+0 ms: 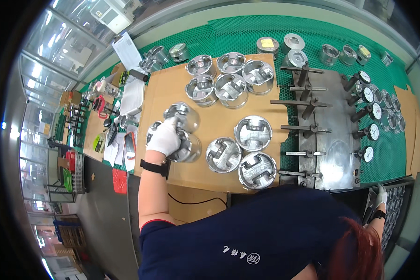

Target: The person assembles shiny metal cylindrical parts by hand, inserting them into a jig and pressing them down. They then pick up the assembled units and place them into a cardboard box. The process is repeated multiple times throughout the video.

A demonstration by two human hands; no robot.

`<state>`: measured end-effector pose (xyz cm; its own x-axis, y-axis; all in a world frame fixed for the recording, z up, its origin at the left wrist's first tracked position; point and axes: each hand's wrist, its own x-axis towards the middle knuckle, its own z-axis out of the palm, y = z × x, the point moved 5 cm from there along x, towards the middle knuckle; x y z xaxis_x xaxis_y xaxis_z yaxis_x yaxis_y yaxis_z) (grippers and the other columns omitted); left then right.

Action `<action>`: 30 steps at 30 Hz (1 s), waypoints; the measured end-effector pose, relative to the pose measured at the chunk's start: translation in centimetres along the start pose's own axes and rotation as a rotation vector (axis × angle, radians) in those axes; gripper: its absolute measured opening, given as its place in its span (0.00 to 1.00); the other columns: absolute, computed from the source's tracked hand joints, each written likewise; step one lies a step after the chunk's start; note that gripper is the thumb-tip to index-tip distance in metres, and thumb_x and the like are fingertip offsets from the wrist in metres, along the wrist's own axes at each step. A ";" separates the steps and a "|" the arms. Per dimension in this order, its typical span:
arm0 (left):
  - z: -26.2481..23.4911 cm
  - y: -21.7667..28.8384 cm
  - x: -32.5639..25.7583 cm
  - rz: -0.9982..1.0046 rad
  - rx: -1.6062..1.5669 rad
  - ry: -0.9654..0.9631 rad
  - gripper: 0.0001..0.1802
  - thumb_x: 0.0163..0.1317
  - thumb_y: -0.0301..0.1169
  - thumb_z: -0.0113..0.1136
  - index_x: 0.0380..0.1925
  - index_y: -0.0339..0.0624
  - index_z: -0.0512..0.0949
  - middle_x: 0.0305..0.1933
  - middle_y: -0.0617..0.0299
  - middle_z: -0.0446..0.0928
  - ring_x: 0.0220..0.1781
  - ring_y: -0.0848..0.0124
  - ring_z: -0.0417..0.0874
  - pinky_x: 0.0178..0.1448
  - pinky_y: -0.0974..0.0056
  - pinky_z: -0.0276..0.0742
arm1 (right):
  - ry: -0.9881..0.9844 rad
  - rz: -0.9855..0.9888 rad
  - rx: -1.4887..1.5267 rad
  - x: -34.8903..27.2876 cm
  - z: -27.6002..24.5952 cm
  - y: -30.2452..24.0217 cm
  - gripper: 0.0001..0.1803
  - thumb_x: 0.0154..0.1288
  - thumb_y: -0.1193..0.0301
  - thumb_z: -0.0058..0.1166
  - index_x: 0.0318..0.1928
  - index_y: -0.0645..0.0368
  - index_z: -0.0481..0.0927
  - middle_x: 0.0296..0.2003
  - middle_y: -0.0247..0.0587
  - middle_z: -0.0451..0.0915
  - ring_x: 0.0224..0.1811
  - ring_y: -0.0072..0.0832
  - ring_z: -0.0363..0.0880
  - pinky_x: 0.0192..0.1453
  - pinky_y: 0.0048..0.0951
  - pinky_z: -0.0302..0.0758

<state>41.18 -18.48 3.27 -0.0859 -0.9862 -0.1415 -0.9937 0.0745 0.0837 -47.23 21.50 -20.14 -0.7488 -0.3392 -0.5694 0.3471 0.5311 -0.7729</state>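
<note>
Pistons on cardboard sheet, desk.
Gloved left hand is gripping one metal piston; gloved right hand is reaching beside gauge fixture; further pistons are lying nearby.

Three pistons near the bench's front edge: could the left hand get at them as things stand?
Probably yes. The gloved left hand rests on a piston just beside the three pistons, with only bare cardboard sheet between; nothing blocks the way, though its fingers are occupied.

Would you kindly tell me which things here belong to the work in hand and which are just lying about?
In hand:
- left hand gripping a piston
- piston beside it
- pistons on cardboard

Lying about:
- dial gauges
- metal fixture plate
- papers
- red box
</note>
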 end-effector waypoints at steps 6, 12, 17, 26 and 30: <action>2.0 2.7 -4.7 0.264 -0.153 0.168 0.35 0.51 0.27 0.70 0.63 0.40 0.72 0.55 0.46 0.79 0.56 0.48 0.82 0.63 0.51 0.78 | -0.144 -0.130 -0.016 1.4 3.5 -6.7 0.24 0.74 0.57 0.55 0.65 0.50 0.71 0.42 0.39 0.78 0.34 0.28 0.78 0.36 0.33 0.79; 2.5 -7.1 -7.6 -0.214 -0.943 0.465 0.38 0.53 0.28 0.73 0.66 0.37 0.72 0.58 0.53 0.80 0.60 0.64 0.80 0.66 0.61 0.75 | -0.251 -0.325 -0.030 -0.8 8.3 -13.8 0.30 0.73 0.55 0.56 0.70 0.52 0.69 0.48 0.41 0.79 0.40 0.29 0.79 0.45 0.32 0.81; 0.5 -5.9 -15.1 -0.505 -0.782 0.639 0.33 0.59 0.25 0.65 0.67 0.38 0.71 0.57 0.50 0.80 0.58 0.63 0.80 0.63 0.59 0.76 | -0.366 -0.562 -0.102 -7.6 10.0 -20.5 0.30 0.77 0.60 0.53 0.74 0.57 0.66 0.47 0.36 0.80 0.41 0.21 0.80 0.48 0.24 0.80; -6.0 13.4 -24.1 -0.383 -1.410 0.705 0.41 0.61 0.28 0.67 0.74 0.37 0.63 0.66 0.44 0.72 0.64 0.60 0.77 0.68 0.56 0.75 | -0.948 -0.924 -0.282 -25.5 20.1 -23.9 0.26 0.79 0.75 0.44 0.74 0.65 0.65 0.48 0.39 0.79 0.45 0.23 0.81 0.53 0.26 0.79; -6.5 24.9 -21.2 -0.011 -1.788 0.542 0.37 0.66 0.25 0.63 0.74 0.42 0.62 0.64 0.51 0.73 0.61 0.63 0.80 0.62 0.60 0.80 | -1.237 -1.035 -0.587 -32.9 23.2 -23.4 0.33 0.70 0.77 0.54 0.74 0.63 0.65 0.47 0.41 0.79 0.48 0.27 0.82 0.54 0.29 0.79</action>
<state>18.71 3.30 14.74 0.3051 -0.9460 0.1093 0.2796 0.1987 0.9393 -17.65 2.20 10.18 0.4354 -0.9001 -0.0167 -0.4121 -0.1828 -0.8926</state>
